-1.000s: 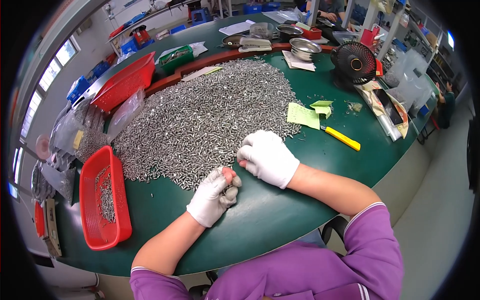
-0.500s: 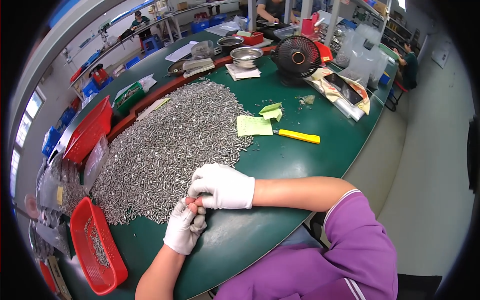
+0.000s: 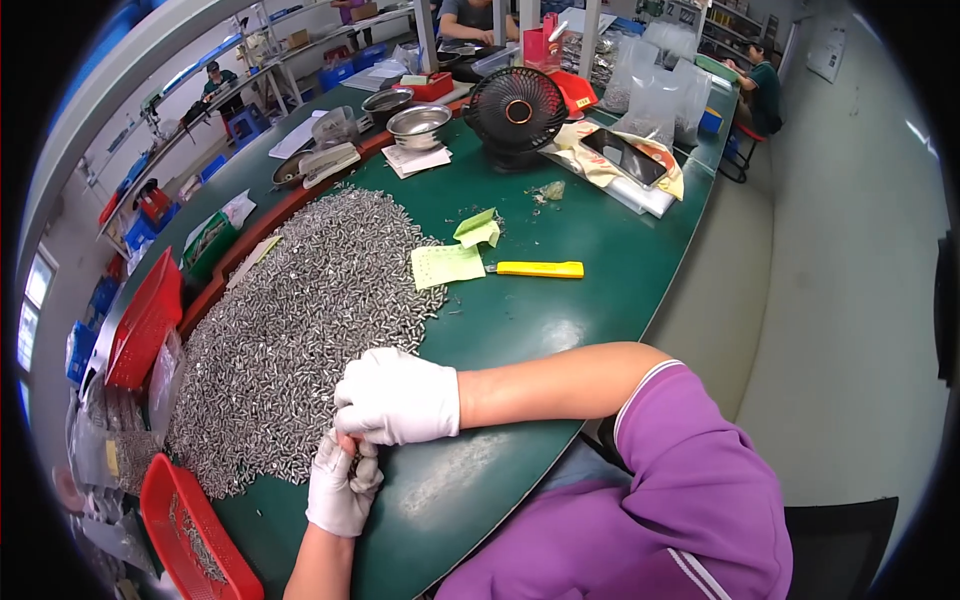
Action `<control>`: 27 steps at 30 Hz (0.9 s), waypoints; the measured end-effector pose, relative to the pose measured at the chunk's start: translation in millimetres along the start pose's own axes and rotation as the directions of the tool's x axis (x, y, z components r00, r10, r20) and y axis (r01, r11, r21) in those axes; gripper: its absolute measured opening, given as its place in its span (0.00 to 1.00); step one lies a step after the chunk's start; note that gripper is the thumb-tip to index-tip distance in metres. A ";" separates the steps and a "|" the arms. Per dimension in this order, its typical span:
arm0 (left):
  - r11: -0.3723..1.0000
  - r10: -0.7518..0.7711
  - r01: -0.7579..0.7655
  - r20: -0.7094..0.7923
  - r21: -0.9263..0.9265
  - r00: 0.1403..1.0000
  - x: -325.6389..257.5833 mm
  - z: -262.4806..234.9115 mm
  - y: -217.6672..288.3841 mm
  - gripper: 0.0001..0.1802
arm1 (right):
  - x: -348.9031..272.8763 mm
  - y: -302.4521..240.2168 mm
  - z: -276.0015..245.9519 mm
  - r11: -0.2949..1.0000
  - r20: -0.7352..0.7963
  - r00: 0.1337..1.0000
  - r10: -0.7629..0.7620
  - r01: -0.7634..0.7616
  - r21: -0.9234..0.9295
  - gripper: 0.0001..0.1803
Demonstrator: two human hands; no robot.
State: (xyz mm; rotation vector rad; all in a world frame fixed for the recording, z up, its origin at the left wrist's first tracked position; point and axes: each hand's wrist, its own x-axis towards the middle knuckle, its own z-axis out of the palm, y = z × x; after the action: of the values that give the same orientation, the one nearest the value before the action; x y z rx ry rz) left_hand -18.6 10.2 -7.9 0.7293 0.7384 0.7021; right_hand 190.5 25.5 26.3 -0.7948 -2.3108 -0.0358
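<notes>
My left hand (image 3: 341,490), in a white glove with bare fingertips, is closed at the lower edge of a big heap of small metal pins (image 3: 300,310). Over its fingertips lies my right hand (image 3: 398,398), gloved in white too, back upward and fingers curled down. The two hands touch at the fingertips. Whatever they pinch is hidden between them. A red perforated basket (image 3: 205,535) with some of the same metal pieces stands to the left of my left hand.
Right of the heap lie a yellow-handled cutter (image 3: 540,269) and a green paper slip (image 3: 447,267). Farther back stand a black fan (image 3: 515,112), a steel bowl (image 3: 419,126) and a phone (image 3: 624,157) on a cloth. Another red basket (image 3: 145,320) leans at the left. Other people sit behind.
The view has turned, so the table things appear farther left. My right hand has rolled over the left fingertips, covering more of them; its own bare fingertips show less.
</notes>
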 end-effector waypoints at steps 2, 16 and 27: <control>1.000 -0.013 0.013 -0.009 -0.012 1.000 -0.6 0.8 3.3 0.12 | 4.6 5.9 -2.9 0.997 -0.022 0.999 0.030 -0.031 -0.071 0.08; 0.975 -0.024 0.041 0.081 -0.218 0.996 2.7 0.4 3.7 0.12 | -6.3 51.2 -28.3 0.909 0.031 0.920 0.391 -0.380 -0.171 0.06; 0.930 0.030 -0.011 0.047 -0.367 0.998 5.5 1.3 14.5 0.15 | -7.0 55.4 -23.1 0.888 0.143 0.895 0.423 -0.378 -0.262 0.07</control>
State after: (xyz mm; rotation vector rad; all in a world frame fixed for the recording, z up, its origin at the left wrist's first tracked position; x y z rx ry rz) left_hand -18.9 22.1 2.3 0.4103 0.5314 0.8105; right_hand 239.0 61.4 29.5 -1.4450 -2.3002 -0.0391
